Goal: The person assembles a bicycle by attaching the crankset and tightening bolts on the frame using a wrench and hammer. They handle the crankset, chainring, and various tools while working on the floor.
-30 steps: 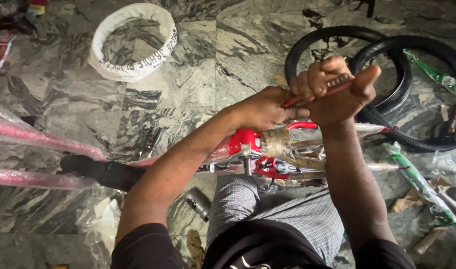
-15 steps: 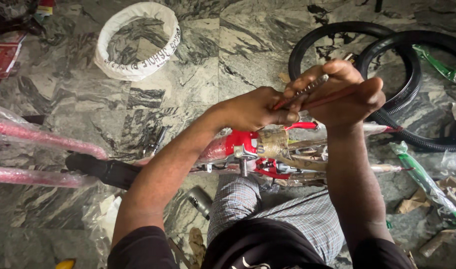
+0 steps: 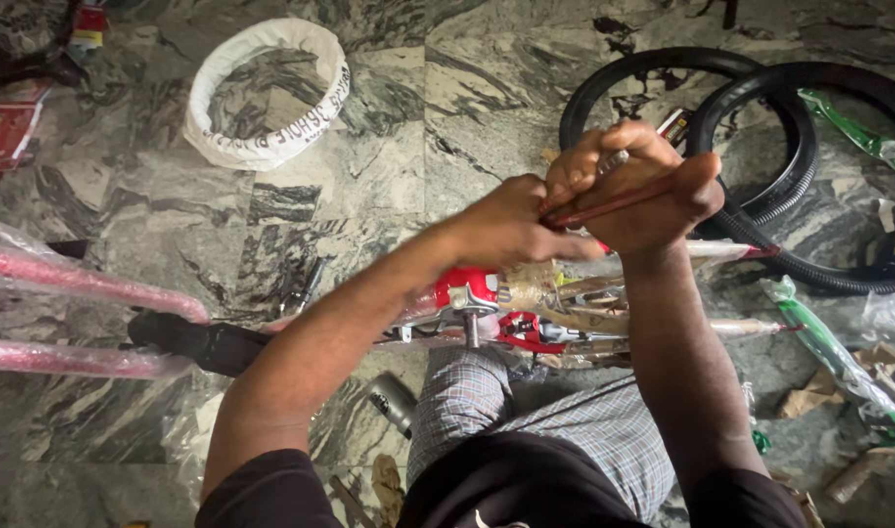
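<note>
**Head view: both hands closed on a thin reddish rod above a wrapped bicycle frame**

Head view shows the left hand (image 3: pixel 511 227) and the right hand (image 3: pixel 643 191) brought together over the marble floor (image 3: pixel 447 108). A thin reddish-brown rod (image 3: pixel 614 203) is gripped between them: the left hand is closed on its near end, and the right hand is curled around it further along, with a small metal piece (image 3: pixel 614 161) seen between the right fingers. What that piece is cannot be made out.

Directly beneath the hands a red bicycle frame (image 3: pixel 467 288), partly bound in brown paper wrapping (image 3: pixel 540 288), is laid across the person's lap. Its middle is hidden by the forearms.

Two black tyres (image 3: pixel 760 88) are laid overlapping on the floor towards the upper right corner, and their near side is covered by the right hand. A white-wrapped tyre ring (image 3: pixel 271 93) is set towards the upper left. Red tubes in clear plastic (image 3: pixel 76 284) are cut off by the left edge. Green parts in plastic wrap (image 3: pixel 839 362) are spread along the right edge, among scraps of cardboard. A dark cylindrical object (image 3: pixel 397 403) is seen beside the checked trouser leg (image 3: pixel 462 396); its kind cannot be told.
</note>
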